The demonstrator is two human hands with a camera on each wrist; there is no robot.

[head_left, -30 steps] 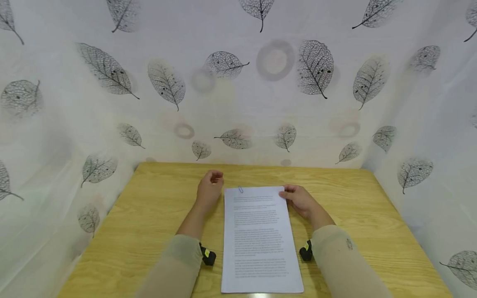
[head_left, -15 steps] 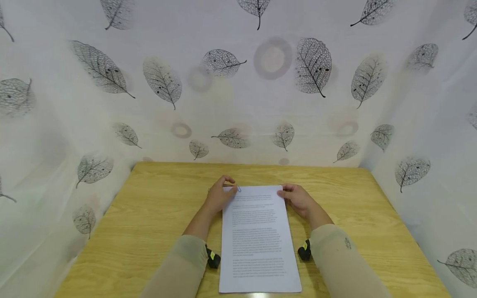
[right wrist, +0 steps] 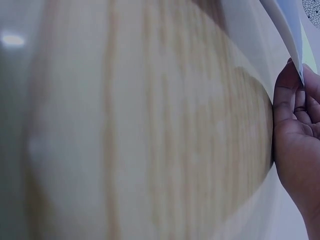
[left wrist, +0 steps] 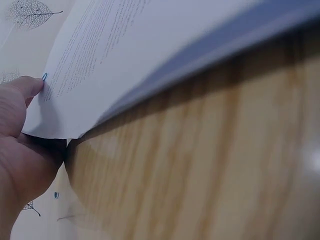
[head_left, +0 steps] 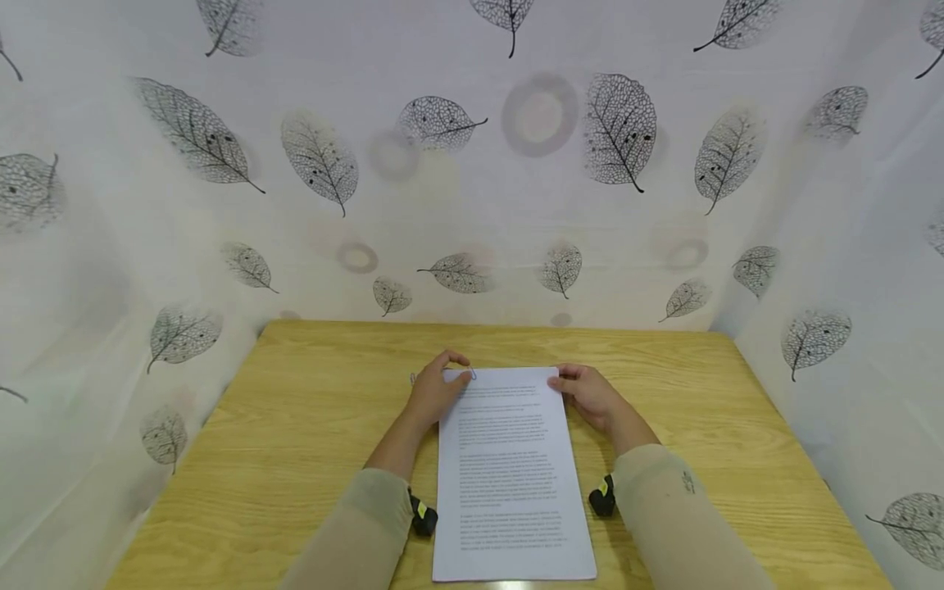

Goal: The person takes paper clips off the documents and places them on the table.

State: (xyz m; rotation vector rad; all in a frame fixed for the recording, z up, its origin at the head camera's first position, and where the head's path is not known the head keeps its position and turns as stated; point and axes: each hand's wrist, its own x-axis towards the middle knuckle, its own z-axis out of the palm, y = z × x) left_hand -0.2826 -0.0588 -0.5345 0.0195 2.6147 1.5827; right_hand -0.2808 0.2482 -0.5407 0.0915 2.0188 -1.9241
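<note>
A stack of printed paper sheets (head_left: 512, 467) lies lengthwise before me, with a small paper clip (head_left: 474, 374) on its top edge, left of the middle. My left hand (head_left: 437, 392) holds the top left corner; in the left wrist view its thumb (left wrist: 31, 86) lies on the top sheet with the tip at the clip, and the other fingers are beneath or behind the paper. At the top right corner, my right hand (head_left: 592, 397) pinches the stack, thumb on top. The right wrist view shows its curled fingers (right wrist: 285, 95) under the sheet edge.
Another small clip (head_left: 413, 378) lies on the wooden table (head_left: 295, 426) just left of my left hand. A white curtain (head_left: 457, 205) with a leaf print closes off the back and both sides. Black wrist cameras (head_left: 424, 516) sit beside the sheets.
My left hand has moved right from beside the stack onto its top left corner, thumb against the paper clip. The right hand keeps its hold. The view has shifted slightly.
</note>
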